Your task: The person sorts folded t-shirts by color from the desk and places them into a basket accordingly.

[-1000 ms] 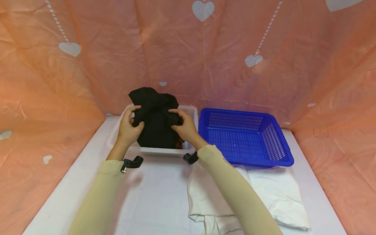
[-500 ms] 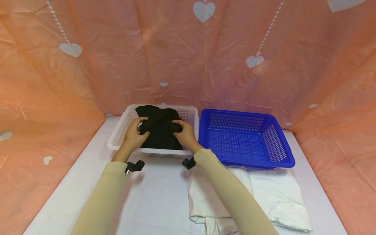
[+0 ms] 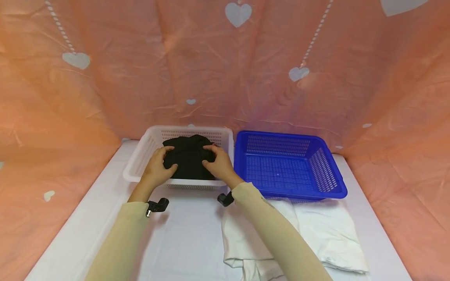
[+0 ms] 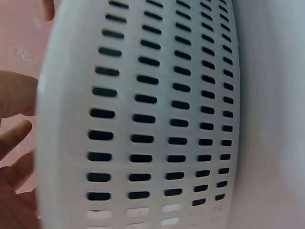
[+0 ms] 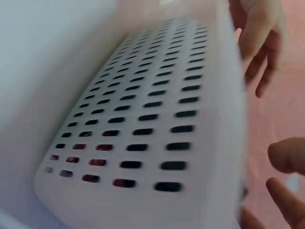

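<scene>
A folded black cloth (image 3: 188, 158) lies inside the white basket (image 3: 154, 180). A bit of red shows by its right edge. Over the cloth's left side, my left hand (image 3: 156, 168) spreads thumb and fingers apart. My right hand (image 3: 218, 163) does likewise over the right side, at the front rim. Whether the fingertips touch the cloth is hard to tell. In the right wrist view, the right fingers (image 5: 286, 200) show a gap to the thumb, with no cloth between them. The left wrist view shows the left hand (image 4: 16, 157) beyond the basket wall, partly cut off.
Right of the white basket stands a blue basket (image 3: 277, 171). Two folded white cloths (image 3: 327, 234) lie in front of it, partly under the right forearm. A pink-orange curtain (image 3: 197, 58) with hearts encloses the white table (image 3: 190, 238).
The black cloth has come down from above the white basket into it and now lies flatter. Both hands have lowered with it, and their fingers have loosened off the cloth.
</scene>
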Demonstrator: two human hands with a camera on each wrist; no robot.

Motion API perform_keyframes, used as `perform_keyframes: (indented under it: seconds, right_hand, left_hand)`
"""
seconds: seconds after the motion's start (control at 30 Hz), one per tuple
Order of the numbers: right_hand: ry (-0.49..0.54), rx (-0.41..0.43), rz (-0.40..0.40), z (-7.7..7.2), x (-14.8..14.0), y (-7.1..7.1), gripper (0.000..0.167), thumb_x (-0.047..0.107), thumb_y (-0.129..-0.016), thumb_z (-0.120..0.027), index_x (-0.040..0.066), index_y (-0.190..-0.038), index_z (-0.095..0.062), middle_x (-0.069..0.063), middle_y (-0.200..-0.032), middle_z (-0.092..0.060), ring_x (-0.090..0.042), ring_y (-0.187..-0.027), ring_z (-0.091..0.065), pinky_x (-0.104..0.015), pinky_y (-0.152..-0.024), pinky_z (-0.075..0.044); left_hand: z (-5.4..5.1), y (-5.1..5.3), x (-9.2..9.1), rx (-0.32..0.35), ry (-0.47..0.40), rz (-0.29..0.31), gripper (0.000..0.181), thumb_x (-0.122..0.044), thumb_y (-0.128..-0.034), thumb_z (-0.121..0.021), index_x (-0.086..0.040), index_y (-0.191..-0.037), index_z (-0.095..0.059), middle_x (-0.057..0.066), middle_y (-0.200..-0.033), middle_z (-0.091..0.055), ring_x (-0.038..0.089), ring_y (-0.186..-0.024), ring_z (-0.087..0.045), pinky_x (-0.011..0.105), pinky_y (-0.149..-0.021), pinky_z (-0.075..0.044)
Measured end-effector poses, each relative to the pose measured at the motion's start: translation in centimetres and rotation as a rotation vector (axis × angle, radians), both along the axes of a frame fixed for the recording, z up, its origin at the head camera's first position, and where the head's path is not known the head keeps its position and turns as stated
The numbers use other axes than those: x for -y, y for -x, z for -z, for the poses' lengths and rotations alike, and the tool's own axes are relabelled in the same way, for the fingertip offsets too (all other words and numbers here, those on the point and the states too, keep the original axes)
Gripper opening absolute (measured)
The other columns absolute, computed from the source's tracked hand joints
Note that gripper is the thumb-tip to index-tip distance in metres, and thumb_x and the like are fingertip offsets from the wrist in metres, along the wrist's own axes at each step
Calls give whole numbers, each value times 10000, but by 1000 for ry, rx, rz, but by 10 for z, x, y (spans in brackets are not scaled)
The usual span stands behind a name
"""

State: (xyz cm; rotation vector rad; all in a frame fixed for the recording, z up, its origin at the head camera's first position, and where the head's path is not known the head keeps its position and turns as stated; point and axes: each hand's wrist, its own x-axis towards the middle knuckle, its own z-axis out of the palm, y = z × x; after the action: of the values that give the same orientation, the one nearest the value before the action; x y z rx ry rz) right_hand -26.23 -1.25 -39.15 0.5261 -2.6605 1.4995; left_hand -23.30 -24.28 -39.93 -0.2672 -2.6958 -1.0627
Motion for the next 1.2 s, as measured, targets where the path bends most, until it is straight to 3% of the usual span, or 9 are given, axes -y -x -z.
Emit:
perform_keyframes:
  seconds: [0.17, 0.4, 0.57, 0.87, 1.2]
  right_hand:
    - [33, -49, -43, -8, -8, -14, 492, 125, -823, -697, 148, -1302, -587, -158, -1311, -560, -323, -1129, -561, -447, -935, -497]
    - [118, -50, -110, -20, -27, -35, 507, 134, -829, -687, 124, -1322, -567, -188, -1323, -541, -356, -1150, -555, -492, -905, -494]
    - [147, -62, -121, -27, -48, -50, 511, 131, -821, -699, 138, -1316, -574, -137, -1307, -558, -321, -1142, -565, -497, -907, -489]
    - [111, -78, -111, -26, -87, -71, 505, 135, -818, -705, 132, -1307, -583, -132, -1306, -571, -368, -1154, -567, -532, -912, -490]
    - [46, -88, -67, -19, -134, -99, 511, 140, -822, -726, 142, -1311, -577, -99, -1291, -589, -311, -1137, -581, -509, -899, -502]
  left_hand:
    - [-6, -12, -6, -62, -23, 12, 562, -93, -827, -669, -40, -1349, -468, 231, -1281, -496, 379, -1145, -478, 543, -937, -428]
    - [-18, -33, -16, -85, -87, 52, 550, -111, -843, -674, -56, -1351, -471, 187, -1322, -492, 370, -1180, -499, 540, -890, -472]
    - [-22, -50, -28, -118, -124, 71, 539, -117, -839, -693, -53, -1333, -489, 167, -1327, -519, 352, -1159, -535, 519, -850, -483]
    - [-14, -75, -69, -73, -252, 105, 511, -132, -807, -737, -112, -1282, -550, 131, -1275, -590, 318, -1063, -619, 432, -770, -503]
    - [2, -95, -103, -5, -293, 185, 475, -119, -785, -743, -159, -1234, -594, 83, -1185, -651, 292, -1009, -651, 406, -761, -518]
